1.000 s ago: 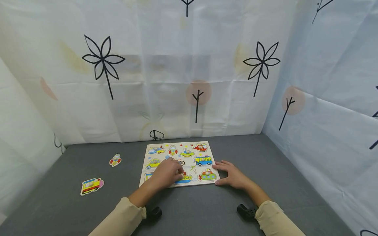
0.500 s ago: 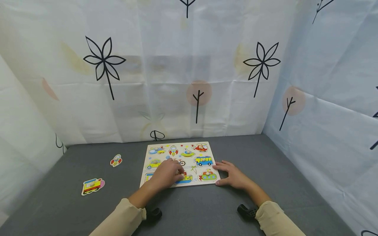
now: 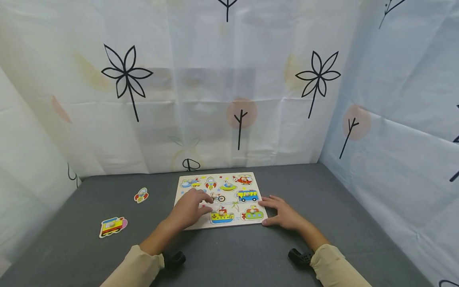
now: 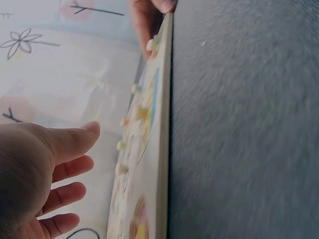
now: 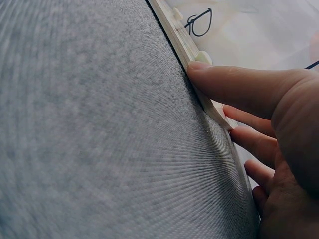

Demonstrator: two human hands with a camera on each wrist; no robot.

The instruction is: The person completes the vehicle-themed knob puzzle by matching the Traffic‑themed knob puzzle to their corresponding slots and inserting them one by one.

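Observation:
A wooden knob puzzle board [image 3: 224, 202] with pictured vehicles lies on the table. My left hand [image 3: 189, 207] is over its left part, fingers loosely spread and holding nothing. In the left wrist view, that hand [image 4: 35, 174] is apart from the board [image 4: 162, 174], whose knobs stand out. Just right of its fingertips is the boat piece [image 3: 221, 215]; the bicycle piece [image 3: 217, 197] is close by. The car picture is hidden under the hand. My right hand [image 3: 283, 213] touches the board's near right corner, with thumb [image 5: 234, 84] and fingers extended along its edges, beside the submarine piece [image 3: 252, 213].
Off the board to the left lie a rocket piece [image 3: 141, 195] and a train piece [image 3: 112, 227], both on the grey tabletop [image 3: 236, 259]. A patterned white cloth [image 3: 201, 119] hangs behind and at both sides.
My left hand has moved left from over the boat piece and its fingers have spread, uncovering the boat and bicycle. The right hand and the board stay in place.

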